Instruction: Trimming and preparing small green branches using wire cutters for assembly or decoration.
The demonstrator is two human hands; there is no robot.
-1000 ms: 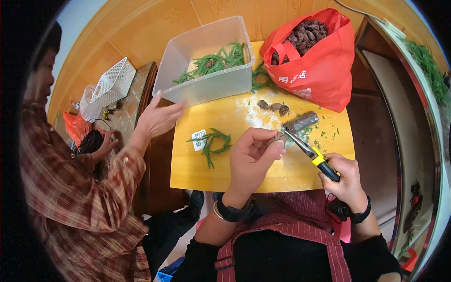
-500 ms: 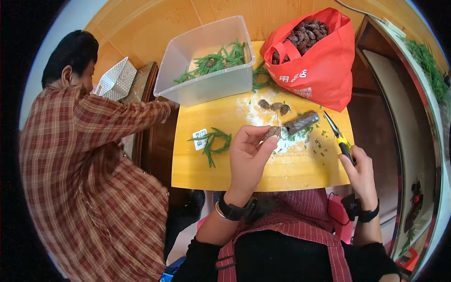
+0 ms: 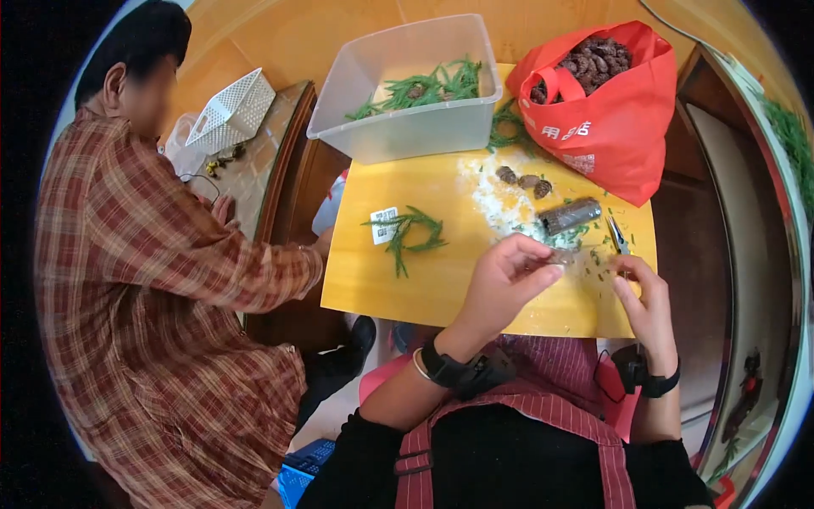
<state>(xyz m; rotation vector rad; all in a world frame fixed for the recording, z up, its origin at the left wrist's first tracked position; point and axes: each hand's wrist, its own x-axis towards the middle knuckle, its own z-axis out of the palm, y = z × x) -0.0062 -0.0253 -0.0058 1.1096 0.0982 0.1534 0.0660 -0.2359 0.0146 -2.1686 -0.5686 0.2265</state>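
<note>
A small brown pine cone (image 3: 561,257), blurred now, is pinched between the thumb and fingers of my left hand (image 3: 509,284) over the table's near right part. Close beside it, my right hand (image 3: 644,301) is closed around the pliers (image 3: 618,235); the metal jaws point away from me and my fingers mostly hide the handles. Just beyond both hands lies a dark, shiny cylindrical roll (image 3: 570,216). Farther back are a few loose pine cones (image 3: 526,181). A ring of green sprigs (image 3: 417,237) rests on the left side, partly over a white label (image 3: 385,226).
A clear plastic bin (image 3: 403,144) with green sprigs stands at the back. Beside it a red bag (image 3: 606,136) is full of pine cones. White powder and green clippings litter the yellow table (image 3: 373,288). Another person (image 3: 170,229) in plaid sits at left, near a white basket (image 3: 233,110).
My hands have come closer together, the left moving right with the pine cone, the right moving left with the pliers. The view has shifted left. The other person's arm has moved lower.
</note>
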